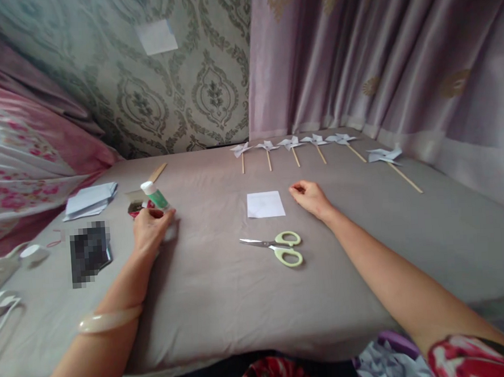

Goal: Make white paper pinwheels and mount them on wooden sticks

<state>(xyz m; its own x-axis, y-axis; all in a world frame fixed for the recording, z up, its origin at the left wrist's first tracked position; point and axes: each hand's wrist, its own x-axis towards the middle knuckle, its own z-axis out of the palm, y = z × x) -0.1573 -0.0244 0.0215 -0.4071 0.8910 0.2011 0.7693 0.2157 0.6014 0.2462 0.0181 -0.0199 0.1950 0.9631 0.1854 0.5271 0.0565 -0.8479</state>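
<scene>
My left hand [152, 227] is at the left of the table, its fingers curled around the lower end of a glue stick [156, 197] with a white cap and green label. Just behind those fingers is a small red box [134, 209], its contents too dark to make out. To the right, my right hand [310, 197] rests with fingers curled in, nothing visible in them. Beside it lies a square of white paper [265, 205]. Scissors [276, 248] with pale green handles lie nearer me, blades slightly apart and pointing left.
Several white paper pinwheels [292, 144] on sticks line the back right. At left are a stack of paper [91, 199], a blurred dark object [89, 253] and a white power strip [1, 273]. A flat wooden piece [157, 172] lies behind the glue stick.
</scene>
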